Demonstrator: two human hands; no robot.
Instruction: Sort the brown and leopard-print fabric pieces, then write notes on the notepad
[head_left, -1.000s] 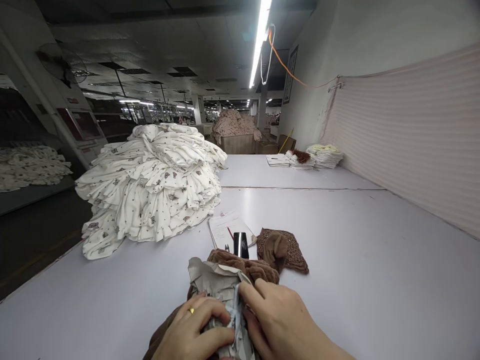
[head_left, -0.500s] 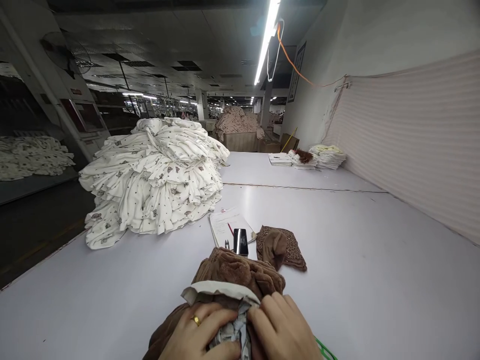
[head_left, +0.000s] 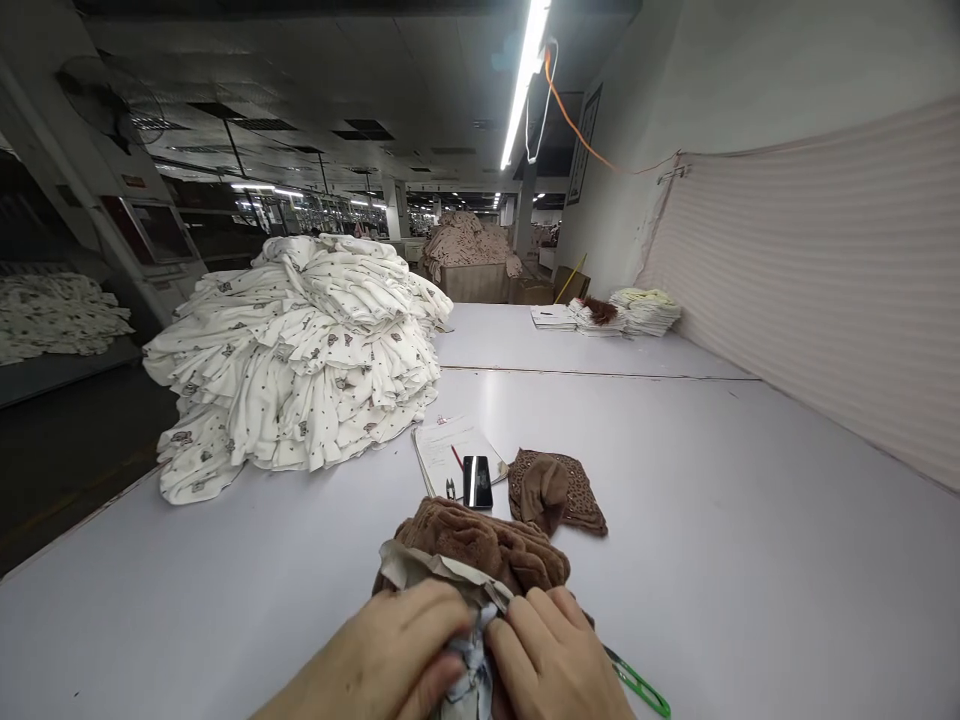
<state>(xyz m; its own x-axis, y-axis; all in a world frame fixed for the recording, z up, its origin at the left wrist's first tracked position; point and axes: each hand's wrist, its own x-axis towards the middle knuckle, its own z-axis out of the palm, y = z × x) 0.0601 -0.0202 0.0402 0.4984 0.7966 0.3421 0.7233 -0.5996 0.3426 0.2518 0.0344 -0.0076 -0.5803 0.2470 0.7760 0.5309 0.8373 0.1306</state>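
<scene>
A folded brown plush bundle [head_left: 480, 535] lies on the table in front of me. Across its near side runs a crumpled grey-white sheet [head_left: 405, 565], paper or cloth, I cannot tell which. My left hand [head_left: 397, 640] has its fingers curled over the sheet's left part, with thumb and fingertips a little blurred. Close beside it, my right hand [head_left: 551, 650] pinches the sheet's right edge, knuckles up. Bunched bluish-grey folds [head_left: 471, 665] show between the two hands. A green-handled tool [head_left: 641, 685] lies to the right, partly hidden by my right hand.
Beyond the bundle are a black phone [head_left: 478, 482], small snips [head_left: 451, 489], papers with a red pen [head_left: 450, 445] and brown leopard-print cloth [head_left: 574, 490]. A tall heap of white printed fabric [head_left: 315, 360] covers the left side. Stacks of folded pieces [head_left: 646, 312] stand farther back.
My left hand has turned and shifted up and inward over the sheet, whose left end is now more crumpled. More of the green-handled tool shows. The view has shifted slightly.
</scene>
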